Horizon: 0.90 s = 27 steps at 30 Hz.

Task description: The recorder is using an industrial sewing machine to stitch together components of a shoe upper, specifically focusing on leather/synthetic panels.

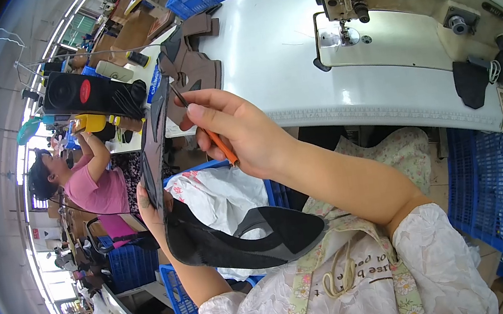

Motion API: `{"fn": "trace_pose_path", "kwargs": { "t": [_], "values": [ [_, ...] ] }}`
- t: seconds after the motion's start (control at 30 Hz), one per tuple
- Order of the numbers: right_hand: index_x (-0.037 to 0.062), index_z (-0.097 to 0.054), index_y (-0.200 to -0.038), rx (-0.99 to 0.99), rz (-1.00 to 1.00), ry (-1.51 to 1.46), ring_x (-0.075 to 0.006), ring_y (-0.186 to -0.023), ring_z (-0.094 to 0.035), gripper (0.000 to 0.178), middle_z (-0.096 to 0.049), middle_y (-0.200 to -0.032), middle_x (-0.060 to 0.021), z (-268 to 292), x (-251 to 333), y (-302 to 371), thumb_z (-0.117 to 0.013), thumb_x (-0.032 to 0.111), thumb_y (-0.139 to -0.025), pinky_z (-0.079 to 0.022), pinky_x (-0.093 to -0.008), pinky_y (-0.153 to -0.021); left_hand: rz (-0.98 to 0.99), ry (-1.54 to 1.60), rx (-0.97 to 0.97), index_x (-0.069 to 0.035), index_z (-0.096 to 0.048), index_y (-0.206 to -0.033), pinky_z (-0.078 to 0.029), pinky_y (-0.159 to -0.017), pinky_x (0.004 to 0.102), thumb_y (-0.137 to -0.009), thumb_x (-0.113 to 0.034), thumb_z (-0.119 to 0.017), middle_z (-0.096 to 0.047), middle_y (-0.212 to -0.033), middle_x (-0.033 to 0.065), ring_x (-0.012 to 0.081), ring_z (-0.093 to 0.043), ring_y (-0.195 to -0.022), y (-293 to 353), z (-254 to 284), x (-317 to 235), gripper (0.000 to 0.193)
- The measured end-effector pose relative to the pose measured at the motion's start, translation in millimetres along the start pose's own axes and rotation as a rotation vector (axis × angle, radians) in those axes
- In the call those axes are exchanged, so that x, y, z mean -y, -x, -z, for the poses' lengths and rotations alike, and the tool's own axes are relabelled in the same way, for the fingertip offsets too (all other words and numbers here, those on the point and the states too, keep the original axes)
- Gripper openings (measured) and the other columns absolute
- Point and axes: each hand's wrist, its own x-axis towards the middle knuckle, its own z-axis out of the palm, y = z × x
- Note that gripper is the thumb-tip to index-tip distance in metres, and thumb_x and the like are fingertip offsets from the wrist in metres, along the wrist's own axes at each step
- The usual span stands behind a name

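Note:
My left hand (147, 204) is closed on the edge of a black shoe upper (202, 241), a curved flat piece. One end of it sags toward my apron, and a narrow part stands up edge-on past my hand. In my right hand (244, 129) is a slim pointed tool with an orange handle (222, 147), pinched between thumb and fingers. Its dark tip reaches toward the raised part of the upper; whether they touch, I cannot tell. Just beyond lie several brown-grey cut pieces (203, 67) at the left end of the white table (268, 45).
A sewing machine (409, 0) stands at the right of the table. Below the table, white cloth (225, 196) fills a blue crate (276, 195). More blue crates (480, 182) are at the right. A person in pink (98, 185) works at the left, near a black machine head (88, 93).

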Motion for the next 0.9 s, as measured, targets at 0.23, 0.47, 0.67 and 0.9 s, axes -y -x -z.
{"fn": "trace_pose_path", "kwargs": {
  "t": [0.23,0.47,0.67,0.9],
  "values": [
    [0.0026,-0.054,-0.124,-0.005,0.027,-0.005,-0.0064,-0.063,-0.054,0.033,-0.062,-0.091,-0.0056,6.2,6.1,1.3,-0.058,0.018,-0.095,-0.040,-0.0199,-0.048,0.112,0.182,0.821,0.003,-0.044,-0.135,-0.044,-0.097,0.0357,-0.085,-0.031,-0.071,-0.062,-0.116,0.0137,0.0271,-0.059,-0.106,-33.3,54.1,-0.5,0.067],
    [-0.0001,-0.055,-0.126,-0.122,0.371,0.661,-0.0016,-0.057,-0.045,0.035,-0.063,-0.095,-0.0063,12.0,68.3,14.0,-0.058,0.015,-0.094,-0.034,-0.0162,-0.044,-0.244,-0.215,-0.058,0.001,-0.055,-0.115,-0.049,-0.085,0.0294,-0.098,-0.024,-0.052,-0.062,-0.107,0.0090,0.0174,-0.061,-0.094,28.5,-16.4,-27.1,0.031],
    [0.0001,-0.056,-0.125,-0.198,0.400,0.840,-0.0025,-0.060,-0.047,0.034,-0.062,-0.098,-0.0077,41.2,68.7,22.5,-0.058,0.012,-0.093,-0.035,-0.0169,-0.047,-0.527,-0.288,-0.514,0.000,-0.059,-0.113,-0.049,-0.085,0.0308,-0.093,-0.029,-0.058,-0.064,-0.104,0.0082,0.0187,-0.062,-0.094,76.1,36.1,-117.3,0.035],
    [-0.0022,-0.055,-0.125,-0.150,0.087,0.830,-0.0043,-0.063,-0.049,0.034,-0.060,-0.101,-0.0095,69.1,-11.2,16.9,-0.057,0.011,-0.094,-0.038,-0.0179,-0.049,-0.499,-0.580,-1.069,0.003,-0.062,-0.109,-0.052,-0.082,0.0299,-0.093,-0.022,-0.061,-0.066,-0.104,0.0111,0.0190,-0.064,-0.089,314.5,189.2,-256.9,0.030]
  ]
}}
